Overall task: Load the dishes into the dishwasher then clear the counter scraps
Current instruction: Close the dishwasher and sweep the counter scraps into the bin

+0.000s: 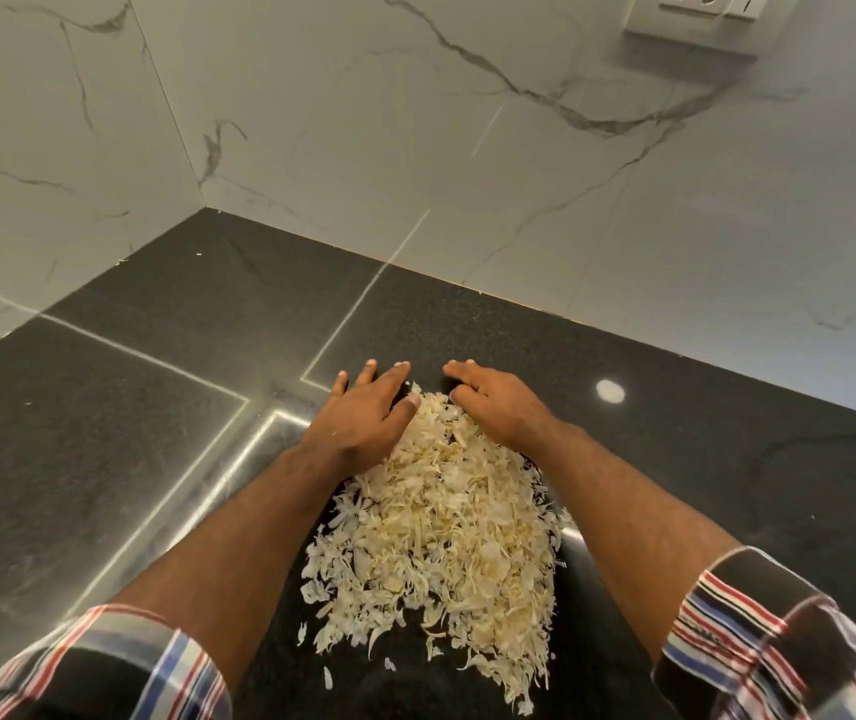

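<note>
— Where do your hands sit?

— Both of yours are at the far end of the pile of scraps (441, 517), which lies on the black counter (129, 433) between your forearms. Your left hand (363, 413) lies palm down with straight, spread fingers, the thumb touching the pale flakes. It grasps nothing.

— And the other one?

— Your right hand (493, 402) rests on the far right edge of the pile, fingers slightly bent and together, tips on the counter. It looks released as well, nothing pinched.

— What surrounds you?

— The pile runs from your hands back toward your body, thinning into loose flakes at the near end. Marble-patterned wall tiles (415, 122) meet the counter in a corner, a socket plate (696, 18) sits upper right, and your striped sleeves (779, 641) are rolled up.
</note>
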### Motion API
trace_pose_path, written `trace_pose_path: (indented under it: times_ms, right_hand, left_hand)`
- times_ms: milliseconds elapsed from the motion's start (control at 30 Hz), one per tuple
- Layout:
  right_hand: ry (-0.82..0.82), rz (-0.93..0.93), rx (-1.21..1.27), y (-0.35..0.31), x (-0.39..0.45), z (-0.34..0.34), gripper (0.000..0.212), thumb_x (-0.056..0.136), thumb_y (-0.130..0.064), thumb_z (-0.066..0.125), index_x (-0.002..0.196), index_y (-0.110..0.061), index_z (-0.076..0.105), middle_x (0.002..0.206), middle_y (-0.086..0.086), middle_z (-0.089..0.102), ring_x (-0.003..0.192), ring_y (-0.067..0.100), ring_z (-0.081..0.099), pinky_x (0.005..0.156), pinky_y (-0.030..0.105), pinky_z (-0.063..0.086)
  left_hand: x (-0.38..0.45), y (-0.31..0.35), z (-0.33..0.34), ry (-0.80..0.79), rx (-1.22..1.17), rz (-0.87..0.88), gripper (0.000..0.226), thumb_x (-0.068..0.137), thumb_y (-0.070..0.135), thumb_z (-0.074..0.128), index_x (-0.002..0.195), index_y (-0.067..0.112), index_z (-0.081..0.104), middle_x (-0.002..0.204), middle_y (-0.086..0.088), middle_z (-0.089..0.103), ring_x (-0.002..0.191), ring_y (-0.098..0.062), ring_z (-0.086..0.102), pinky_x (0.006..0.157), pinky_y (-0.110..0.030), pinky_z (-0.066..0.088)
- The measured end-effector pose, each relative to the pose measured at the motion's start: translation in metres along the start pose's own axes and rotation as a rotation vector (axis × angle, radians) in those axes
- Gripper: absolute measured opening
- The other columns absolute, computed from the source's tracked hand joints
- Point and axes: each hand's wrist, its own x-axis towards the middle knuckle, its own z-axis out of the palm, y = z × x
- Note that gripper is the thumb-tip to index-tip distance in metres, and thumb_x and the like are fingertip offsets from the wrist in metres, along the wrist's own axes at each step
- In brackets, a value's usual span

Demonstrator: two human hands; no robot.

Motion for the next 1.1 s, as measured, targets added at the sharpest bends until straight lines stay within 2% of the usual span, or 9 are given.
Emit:
trace_pose_path:
  times_ms: [67, 133, 300, 400, 533, 700, 833, 933, 1100]
  right_hand:
    - [-0.091, -0.047, -0.073, -0.004, 0.006, 0.008, 0.056, 0.102, -0.032, 0.035, 0.156, -0.017, 0.034, 0.165, 0.001, 0.027, 0.153, 0.014, 0.016, 0.125, 0.036, 0.009]
    - [-0.117, -0.101, -0.067, -0.011, -0.002, 0.014, 0.061, 0.098, -0.036, 0.031, 0.156, -0.017, 0.034, 0.164, 0.001, 0.028, 0.153, 0.013, 0.018, 0.126, 0.037, 0.01]
    - [-0.123, -0.112, 0.045, -0.014, -0.044, 0.005, 0.048, 0.097, -0.029, 0.041, 0.143, -0.023, 0.054, 0.145, -0.002, 0.056, 0.129, 0.01, 0.053, 0.11, 0.034, 0.042]
    - [0.002, -0.038, 0.072, 0.002, -0.064, -0.001, 0.054, 0.094, -0.038, 0.04, 0.145, -0.028, 0.053, 0.15, -0.01, 0.05, 0.138, 0.002, 0.043, 0.116, 0.033, 0.037]
    - [0.05, 0.038, 0.062, 0.005, -0.088, 0.023, 0.053, 0.103, -0.04, 0.038, 0.155, -0.029, 0.035, 0.162, -0.008, 0.031, 0.145, 0.0, 0.021, 0.125, 0.039, 0.018]
    - [0.184, 0.076, 0.135, -0.009, -0.103, 0.032, 0.057, 0.101, -0.04, 0.039, 0.156, -0.027, 0.034, 0.162, -0.007, 0.032, 0.148, 0.006, 0.024, 0.124, 0.036, 0.019]
    - [0.272, 0.272, 0.114, 0.003, -0.129, 0.035, 0.054, 0.106, -0.043, 0.038, 0.157, -0.027, 0.029, 0.164, -0.006, 0.025, 0.151, 0.009, 0.02, 0.124, 0.037, 0.015]
    - [0.271, 0.281, 0.171, -0.015, -0.134, 0.053, 0.059, 0.106, -0.044, 0.039, 0.159, -0.026, 0.022, 0.166, -0.004, 0.021, 0.152, 0.011, 0.018, 0.121, 0.034, 0.013]
    - [0.339, 0.278, 0.286, -0.031, -0.147, 0.048, 0.06, 0.105, -0.043, 0.041, 0.16, -0.026, 0.022, 0.166, -0.005, 0.022, 0.152, 0.012, 0.019, 0.124, 0.044, 0.021]
  left_hand:
    - [0.003, 0.004, 0.002, 0.008, 0.021, 0.026, 0.059, 0.106, 0.049, 0.025, 0.16, 0.027, 0.016, 0.165, 0.0, 0.021, 0.154, -0.016, 0.003, 0.124, -0.043, -0.006]
    - [-0.009, 0.012, 0.003, 0.007, -0.034, 0.034, 0.055, 0.107, 0.045, 0.027, 0.159, 0.028, 0.019, 0.164, 0.0, 0.021, 0.154, -0.018, 0.005, 0.123, -0.042, -0.001]
    - [-0.052, 0.01, 0.008, -0.046, -0.188, 0.043, 0.053, 0.103, 0.059, 0.026, 0.154, 0.047, 0.02, 0.164, 0.006, 0.02, 0.153, -0.026, 0.008, 0.12, -0.053, 0.017]
    - [-0.067, -0.005, 0.003, -0.015, -0.187, -0.02, 0.054, 0.1, 0.061, 0.023, 0.153, 0.049, 0.02, 0.165, 0.006, 0.013, 0.153, -0.024, 0.004, 0.12, -0.052, 0.015]
    - [-0.076, 0.002, 0.014, -0.008, -0.181, -0.034, 0.056, 0.101, 0.059, 0.026, 0.155, 0.046, 0.015, 0.166, 0.005, 0.007, 0.153, -0.02, 0.0, 0.121, -0.047, 0.012]
    - [-0.076, 0.017, 0.017, 0.055, -0.264, 0.067, 0.055, 0.104, 0.051, 0.033, 0.157, 0.039, 0.02, 0.164, 0.012, 0.018, 0.148, -0.003, 0.008, 0.12, -0.037, 0.014]
    - [-0.095, -0.009, 0.022, 0.114, -0.222, 0.017, 0.064, 0.098, 0.064, 0.023, 0.157, 0.039, 0.018, 0.164, 0.012, 0.015, 0.148, -0.003, 0.006, 0.119, -0.038, 0.01]
    - [-0.103, 0.0, 0.031, 0.1, -0.274, 0.055, 0.061, 0.1, 0.062, 0.026, 0.156, 0.039, 0.018, 0.164, 0.012, 0.017, 0.148, -0.002, 0.007, 0.12, -0.034, 0.007]
    - [-0.108, 0.011, 0.023, 0.14, -0.356, 0.056, 0.055, 0.104, 0.05, 0.036, 0.156, 0.039, 0.021, 0.165, 0.009, 0.017, 0.151, -0.015, 0.017, 0.122, -0.05, 0.022]
